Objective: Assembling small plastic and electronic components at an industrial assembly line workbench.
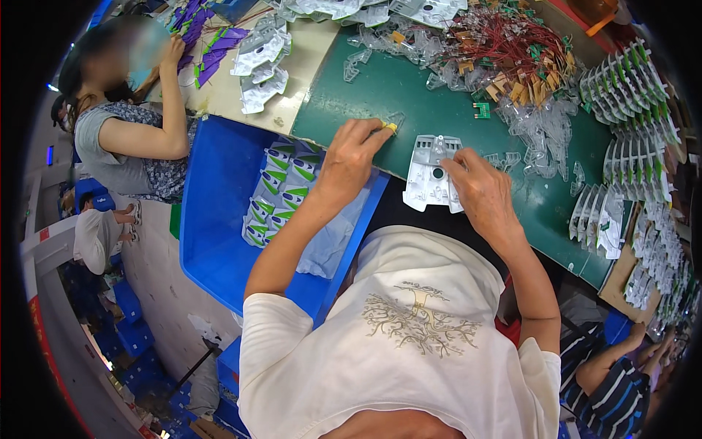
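Note:
My right hand (482, 192) grips the right side of a pale grey moulded plastic shell (431, 175), thumb and fingers at its edge. The shell hangs at the table's front edge, its ribbed, hollow side with a round hole facing up. My left hand (352, 155) reaches over the green table top, its fingers pinched together. At its fingertips are a bit of yellow and a small clear plastic piece (397, 118); whether the yellow is a fingertip cover or part of the piece, I cannot tell.
A pile of red wires and small boards (512, 51) lies at the back, beside clear plastic pieces (541, 135). Stacked green-and-white shells (629, 88) line the right. A blue bin (212, 219) with bagged shells stands left. A co-worker (131, 139) sits at far left, near purple parts (216, 55).

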`<state>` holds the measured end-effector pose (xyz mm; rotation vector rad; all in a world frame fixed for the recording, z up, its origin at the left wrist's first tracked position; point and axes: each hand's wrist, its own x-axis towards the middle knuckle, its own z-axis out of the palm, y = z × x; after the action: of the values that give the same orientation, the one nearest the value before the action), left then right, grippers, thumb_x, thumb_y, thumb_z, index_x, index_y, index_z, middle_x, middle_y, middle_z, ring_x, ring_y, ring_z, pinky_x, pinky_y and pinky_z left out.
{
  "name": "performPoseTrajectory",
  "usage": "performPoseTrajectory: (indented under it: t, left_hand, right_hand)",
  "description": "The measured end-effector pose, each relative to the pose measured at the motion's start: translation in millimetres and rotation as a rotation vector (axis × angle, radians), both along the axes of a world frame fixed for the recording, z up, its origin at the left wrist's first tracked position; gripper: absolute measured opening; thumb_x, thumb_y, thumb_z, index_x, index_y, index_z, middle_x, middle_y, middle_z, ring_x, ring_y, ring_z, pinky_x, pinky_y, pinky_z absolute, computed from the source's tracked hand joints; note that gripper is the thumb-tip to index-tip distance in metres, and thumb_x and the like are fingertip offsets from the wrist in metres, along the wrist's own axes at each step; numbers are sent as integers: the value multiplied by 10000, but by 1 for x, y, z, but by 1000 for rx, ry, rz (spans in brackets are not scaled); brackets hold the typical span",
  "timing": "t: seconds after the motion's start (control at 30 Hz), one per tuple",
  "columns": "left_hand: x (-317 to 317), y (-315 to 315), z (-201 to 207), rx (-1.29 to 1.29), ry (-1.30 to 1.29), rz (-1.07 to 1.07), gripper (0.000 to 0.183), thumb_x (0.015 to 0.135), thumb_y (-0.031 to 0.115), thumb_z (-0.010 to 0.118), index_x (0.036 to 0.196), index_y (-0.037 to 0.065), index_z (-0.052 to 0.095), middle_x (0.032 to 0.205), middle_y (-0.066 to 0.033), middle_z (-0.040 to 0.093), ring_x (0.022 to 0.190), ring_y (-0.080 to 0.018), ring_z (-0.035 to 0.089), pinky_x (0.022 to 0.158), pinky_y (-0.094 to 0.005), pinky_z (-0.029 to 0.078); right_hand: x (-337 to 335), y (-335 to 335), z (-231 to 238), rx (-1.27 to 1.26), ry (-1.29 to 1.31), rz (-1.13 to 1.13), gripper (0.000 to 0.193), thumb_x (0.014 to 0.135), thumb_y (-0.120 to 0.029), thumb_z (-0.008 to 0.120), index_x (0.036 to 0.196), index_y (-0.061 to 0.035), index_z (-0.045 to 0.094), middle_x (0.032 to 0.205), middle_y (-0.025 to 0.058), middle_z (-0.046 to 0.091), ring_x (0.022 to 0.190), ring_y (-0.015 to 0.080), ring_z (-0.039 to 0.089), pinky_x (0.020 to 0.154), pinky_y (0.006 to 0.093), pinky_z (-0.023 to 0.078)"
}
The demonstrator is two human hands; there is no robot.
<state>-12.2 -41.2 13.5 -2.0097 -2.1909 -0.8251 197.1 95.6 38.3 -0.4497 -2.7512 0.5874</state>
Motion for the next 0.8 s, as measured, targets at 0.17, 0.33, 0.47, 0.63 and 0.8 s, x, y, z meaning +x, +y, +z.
performPoseTrajectory:
  t: [0.17, 0.33, 0.47, 0.63, 0.8]
  left_hand:
    - [30, 4, 3, 183, -375, -73, 311, 753, -60, 642, 1058, 1, 657, 1034, -150, 621, 938, -323, 628, 791, -388, 529]
    - [35, 15, 2, 154, -167, -248, 296, 736, -9, 631, 1031, -17, 660, 1040, -126, 623, 956, -293, 629, 826, -384, 521]
    - [34, 23, 8, 59, -89, -296, 277, 720, 16, 671, 995, -13, 677, 1011, -112, 635, 945, -267, 634, 815, -367, 518]
    - [40, 25, 3, 25, -107, -260, 269, 723, 34, 731, 986, -3, 691, 973, -97, 656, 944, -257, 645, 808, -365, 516]
    - [46, 23, -14, 227, -287, -184, 312, 711, 21, 786, 1007, 10, 689, 900, -97, 694, 907, -267, 651, 780, -371, 520]
  right_hand:
    - [0, 1, 1, 27, -4, 21, 226, 756, 19, 615, 977, -18, 643, 912, 84, 574, 752, 259, 638, 602, 393, 530]
    - [3, 4, -4, 52, 12, 53, 212, 757, -2, 621, 967, -32, 638, 949, 61, 594, 767, 242, 644, 599, 375, 532]
    - [3, 3, -12, 24, 93, 5, 208, 749, 15, 651, 947, -46, 646, 921, 71, 639, 775, 246, 662, 608, 372, 531]
    - [-1, 2, -10, -63, 124, -76, 139, 795, -19, 655, 925, -55, 628, 834, 68, 627, 751, 250, 660, 590, 383, 522]
    - [4, 2, -2, -133, 30, -196, 167, 768, -62, 719, 917, -46, 644, 917, 86, 615, 767, 278, 655, 620, 399, 523]
